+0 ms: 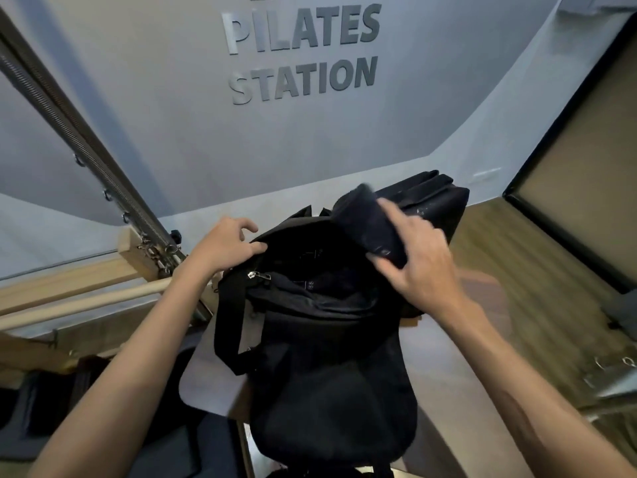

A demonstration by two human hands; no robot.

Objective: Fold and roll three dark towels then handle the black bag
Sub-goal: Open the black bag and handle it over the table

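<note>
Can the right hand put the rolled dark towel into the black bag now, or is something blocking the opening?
Probably yes: the left hand holds the black fabric bag open, and the right hand grips the rolled dark towel just above it.

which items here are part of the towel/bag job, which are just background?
In the job:
black bag, mouth open
rolled dark towel
left hand, holding the bag's rim
right hand, gripping the towel

Background:
wall lettering
long metal spring
wooden bar
black box

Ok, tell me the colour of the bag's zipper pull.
Silver metal zipper pull on the black bag, head view.
</note>
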